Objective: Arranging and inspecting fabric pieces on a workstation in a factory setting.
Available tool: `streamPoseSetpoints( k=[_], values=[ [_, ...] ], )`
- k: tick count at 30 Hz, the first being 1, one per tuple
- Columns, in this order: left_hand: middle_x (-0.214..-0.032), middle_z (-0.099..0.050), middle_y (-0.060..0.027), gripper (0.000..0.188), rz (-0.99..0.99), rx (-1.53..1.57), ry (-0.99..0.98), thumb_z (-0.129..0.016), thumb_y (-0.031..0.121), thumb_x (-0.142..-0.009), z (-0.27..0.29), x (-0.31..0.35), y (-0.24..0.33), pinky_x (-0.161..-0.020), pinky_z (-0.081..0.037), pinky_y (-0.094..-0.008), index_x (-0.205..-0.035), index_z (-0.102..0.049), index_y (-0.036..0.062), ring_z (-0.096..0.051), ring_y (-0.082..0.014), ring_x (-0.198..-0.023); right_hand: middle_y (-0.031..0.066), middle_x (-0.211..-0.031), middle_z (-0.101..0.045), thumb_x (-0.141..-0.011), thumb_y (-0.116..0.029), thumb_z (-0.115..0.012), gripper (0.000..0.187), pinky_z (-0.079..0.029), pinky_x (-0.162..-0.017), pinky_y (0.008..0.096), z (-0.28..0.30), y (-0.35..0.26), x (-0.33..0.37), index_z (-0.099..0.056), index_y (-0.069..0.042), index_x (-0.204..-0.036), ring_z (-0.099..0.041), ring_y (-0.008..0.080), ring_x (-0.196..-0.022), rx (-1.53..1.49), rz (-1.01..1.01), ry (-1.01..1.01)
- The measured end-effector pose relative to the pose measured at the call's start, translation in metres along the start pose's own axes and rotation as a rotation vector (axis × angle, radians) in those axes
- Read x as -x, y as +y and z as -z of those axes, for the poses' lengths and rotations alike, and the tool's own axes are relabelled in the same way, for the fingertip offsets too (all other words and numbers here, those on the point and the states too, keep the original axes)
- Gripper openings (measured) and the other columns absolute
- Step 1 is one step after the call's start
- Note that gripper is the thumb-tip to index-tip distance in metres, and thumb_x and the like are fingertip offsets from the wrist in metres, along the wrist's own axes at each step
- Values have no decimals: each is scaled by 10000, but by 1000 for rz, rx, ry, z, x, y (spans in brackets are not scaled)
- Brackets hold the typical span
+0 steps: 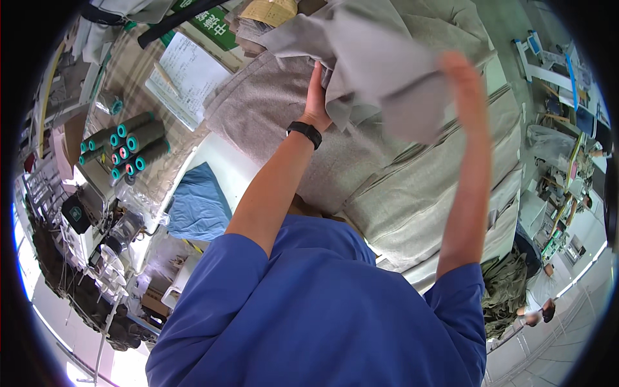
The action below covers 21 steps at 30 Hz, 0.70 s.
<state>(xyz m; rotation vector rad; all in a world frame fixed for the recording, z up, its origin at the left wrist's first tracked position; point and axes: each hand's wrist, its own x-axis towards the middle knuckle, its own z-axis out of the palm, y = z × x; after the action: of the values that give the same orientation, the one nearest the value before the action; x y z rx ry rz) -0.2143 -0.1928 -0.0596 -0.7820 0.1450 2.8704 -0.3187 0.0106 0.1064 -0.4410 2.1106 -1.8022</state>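
A light grey cloth piece (387, 71) is lifted above the worktable, partly smeared by motion. My left hand (316, 106), with a black band on its wrist, grips the cloth at its left side; its thumb points up and the other fingers are hidden behind the fabric. At the cloth's right edge is my right hand (463, 74), too blurred to show how its fingers lie. Beneath both hands, grey-beige fabric (264, 106) spreads over the table, and more layered fabric (425, 200) lies to the right.
Left of the fabric are an open notebook (187, 77) with a pen (167, 80) and several dark thread cones (145, 138). A blue folded cloth (200, 203) lies near the table edge. Another person (538, 290) is at far right, beside a dark fabric heap (506, 287).
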Motion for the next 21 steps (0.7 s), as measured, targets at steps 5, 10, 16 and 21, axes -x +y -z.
streamPoseSetpoints(
  k=[5, 10, 16, 21],
  values=[
    [-1153, -569, -59, 410, 133, 63, 10, -439, 392, -907, -17, 7, 7, -921, -417, -348, -1190, -511, 104, -537, -221, -1047, 65, -870, -616, -862, -142, -493, 200, -469, -709, 255, 130, -27, -21, -598, -2, -960, -583, 140, -779, 375, 347, 865],
    [-1136, -576, -85, 463, 95, -48, 44, -445, 433, -898, -14, 3, 2, -918, -414, -341, -1174, -518, 69, -537, -228, -1050, 56, -830, -586, -852, -145, -440, 185, -435, -649, 253, 25, 18, 2, -591, -38, -858, -539, 148, -705, 767, 170, 505],
    [-1208, -530, -97, 409, 18, -95, 48, -383, 317, -928, 9, -3, -4, -957, -389, -355, -1238, -463, 61, -502, -245, -1106, 41, -676, -501, -760, -352, -679, 384, -428, -596, 279, -115, 106, 41, -518, -5, -789, -503, 148, -642, 100, -579, 373],
    [-1275, -472, -104, 397, -40, -95, 13, -331, 225, -935, 37, -10, -13, -987, -367, -366, -1284, -407, 52, -443, -259, -1175, 62, -689, -571, -716, -333, -721, 426, -428, -573, 268, -92, 107, 37, -557, 44, -828, -542, 131, -639, 122, -458, 466]
  ],
)
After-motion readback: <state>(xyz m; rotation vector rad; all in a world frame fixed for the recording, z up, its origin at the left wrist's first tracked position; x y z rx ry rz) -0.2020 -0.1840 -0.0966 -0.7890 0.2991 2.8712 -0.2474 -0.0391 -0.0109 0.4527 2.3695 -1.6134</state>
